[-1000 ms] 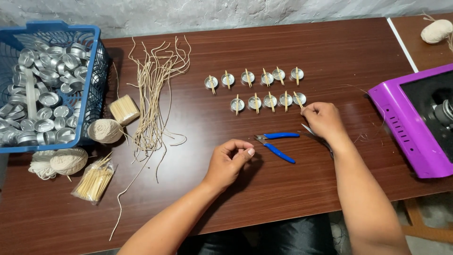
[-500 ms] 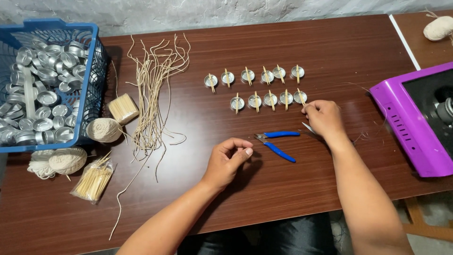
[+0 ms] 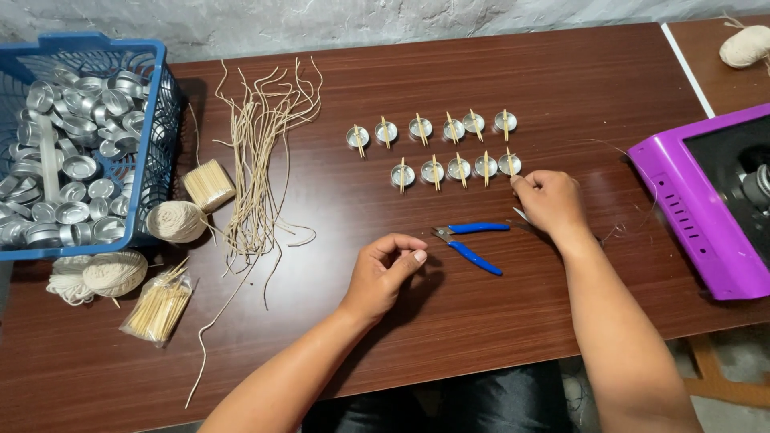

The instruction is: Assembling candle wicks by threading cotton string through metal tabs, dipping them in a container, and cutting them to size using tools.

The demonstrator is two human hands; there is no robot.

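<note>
The left hand (image 3: 383, 273) is rested on the tabletop (image 3: 561, 88), thumb and forefinger pinched together; the right hand (image 3: 549, 200) is curled beside the nearest small metal cup (image 3: 509, 164), its grip unclear.

Bright, even overhead light, soft shadows under both forearms, sharp focus, slight wide-angle edge bending

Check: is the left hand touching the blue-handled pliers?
Apart. The head view shows bare brown table between the left hand and the blue-handled pliers, which lie flat to its right; the fingers curl inward, thumb on fingertips.
</note>
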